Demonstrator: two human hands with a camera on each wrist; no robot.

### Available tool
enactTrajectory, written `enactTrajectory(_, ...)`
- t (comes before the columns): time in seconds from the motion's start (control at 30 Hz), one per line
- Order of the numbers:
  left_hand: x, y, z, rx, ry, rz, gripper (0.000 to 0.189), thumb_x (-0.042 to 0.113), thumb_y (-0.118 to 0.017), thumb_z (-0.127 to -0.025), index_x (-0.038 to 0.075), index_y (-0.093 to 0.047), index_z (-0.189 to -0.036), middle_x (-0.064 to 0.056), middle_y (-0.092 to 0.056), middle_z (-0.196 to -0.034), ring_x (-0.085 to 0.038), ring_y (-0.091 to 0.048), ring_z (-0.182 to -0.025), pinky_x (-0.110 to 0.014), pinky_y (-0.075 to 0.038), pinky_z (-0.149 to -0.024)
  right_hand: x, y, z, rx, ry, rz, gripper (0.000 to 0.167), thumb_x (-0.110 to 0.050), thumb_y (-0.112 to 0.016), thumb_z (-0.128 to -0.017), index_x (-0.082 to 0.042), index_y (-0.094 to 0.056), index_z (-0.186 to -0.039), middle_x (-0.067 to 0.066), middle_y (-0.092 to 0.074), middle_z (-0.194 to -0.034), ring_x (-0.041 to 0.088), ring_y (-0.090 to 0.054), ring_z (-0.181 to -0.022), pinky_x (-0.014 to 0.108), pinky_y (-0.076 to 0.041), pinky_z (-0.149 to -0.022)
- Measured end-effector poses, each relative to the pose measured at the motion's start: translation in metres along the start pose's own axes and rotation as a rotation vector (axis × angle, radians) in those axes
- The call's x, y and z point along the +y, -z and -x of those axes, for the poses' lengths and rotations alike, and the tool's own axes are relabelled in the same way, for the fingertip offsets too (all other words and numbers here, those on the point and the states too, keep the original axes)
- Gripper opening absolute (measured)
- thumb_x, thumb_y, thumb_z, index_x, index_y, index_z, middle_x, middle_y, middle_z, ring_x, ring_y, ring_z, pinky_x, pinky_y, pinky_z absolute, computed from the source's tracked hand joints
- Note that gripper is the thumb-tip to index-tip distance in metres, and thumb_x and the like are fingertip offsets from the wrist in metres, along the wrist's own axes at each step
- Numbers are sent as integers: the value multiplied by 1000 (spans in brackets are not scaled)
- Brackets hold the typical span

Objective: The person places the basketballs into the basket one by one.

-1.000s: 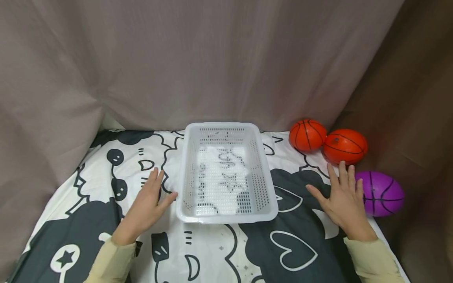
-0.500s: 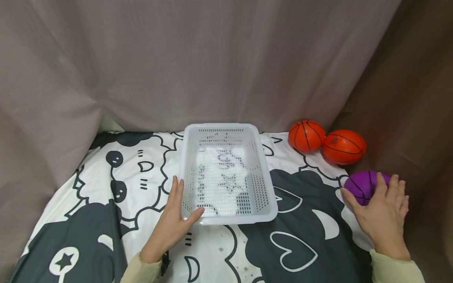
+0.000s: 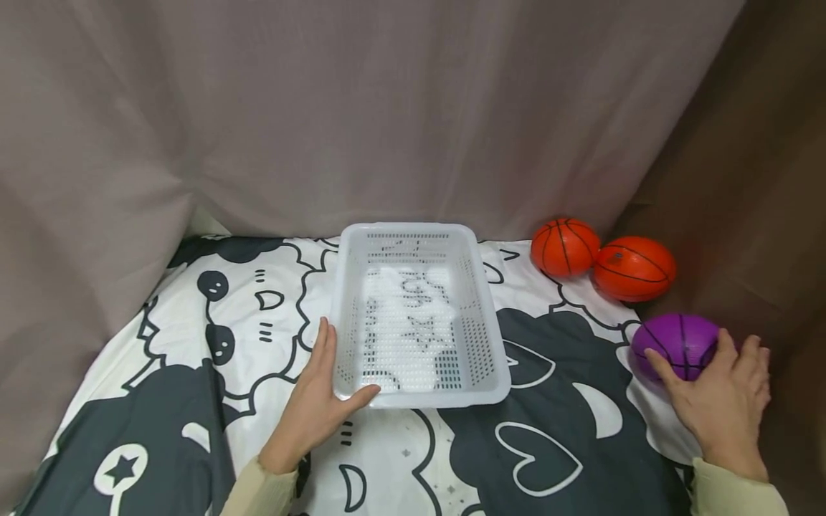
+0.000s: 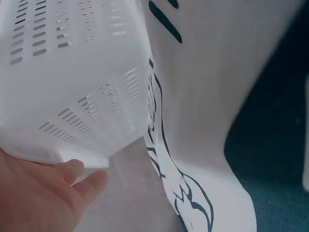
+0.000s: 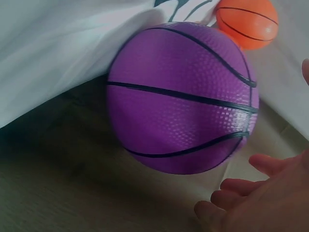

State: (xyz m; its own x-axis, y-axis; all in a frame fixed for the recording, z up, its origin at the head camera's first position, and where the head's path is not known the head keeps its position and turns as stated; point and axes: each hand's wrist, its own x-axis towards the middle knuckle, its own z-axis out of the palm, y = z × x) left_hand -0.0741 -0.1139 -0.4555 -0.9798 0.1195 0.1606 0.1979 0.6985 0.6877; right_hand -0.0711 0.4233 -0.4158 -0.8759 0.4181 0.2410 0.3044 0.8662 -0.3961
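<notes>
A white perforated plastic basket (image 3: 419,399) stands on the patterned cloth in mid-view. At its near left corner my left hand (image 3: 310,405) touches the rim, fingers straight along the outer side and thumb over the front edge. In the left wrist view, that hand (image 4: 46,193) lies against the rim of the basket (image 4: 63,106). A small purple basketball (image 3: 677,344) sits by the cloth's right edge. Around its near right side my right hand (image 3: 725,401) is spread, thumb in front. The right wrist view has a gap between the fingers (image 5: 236,188) and the purple basketball (image 5: 183,101).
Two orange basketballs (image 3: 565,248) (image 3: 634,269) sit side by side at the back right, behind the purple one. Grey-brown curtain (image 3: 413,115) hangs along the back and both sides. The black and white cloth (image 3: 542,459) drops off at its right edge.
My left hand has moved right, onto the basket's corner. My right hand has moved right and nearer to me, round the purple basketball, which has shifted slightly left.
</notes>
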Motion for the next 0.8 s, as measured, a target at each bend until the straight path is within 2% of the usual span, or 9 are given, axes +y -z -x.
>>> enactTrajectory(0.23,1,2,0,-13,10,3,122,71,-67,-75,4,-2,-155,-4,10,-162,-31,-13,-145,-49,-29,-110,7,-6,-3,-74,-34,25,116,-61,-66,-81,4,-2,-152,31,17,-154,50,16,-140,73,3,-104)
enactTrajectory(0.33,0,3,1,-10,2,-9,121,68,-68,-76,3,-4,-155,-6,8,-162,-35,-20,-143,-51,-35,-106,8,-11,-3,-86,-35,26,119,-62,-67,-79,5,0,-152,32,18,-154,51,16,-140,74,3,-103)
enactTrajectory(0.57,-4,4,3,16,-17,-38,118,69,-66,-78,3,-5,-155,-6,5,-162,-40,-38,-133,-53,-44,-96,8,-21,-8,-44,-29,-2,127,-61,-73,-74,4,4,-152,32,15,-155,53,11,-140,74,0,-103)
enactTrajectory(0.8,-2,2,2,8,-27,-46,117,66,-67,-78,2,-6,-155,-7,4,-162,-41,-42,-130,-53,-46,-93,12,-21,-7,34,-22,-4,128,-57,-78,-70,-2,2,-153,29,8,-156,52,3,-140,74,-6,-102)
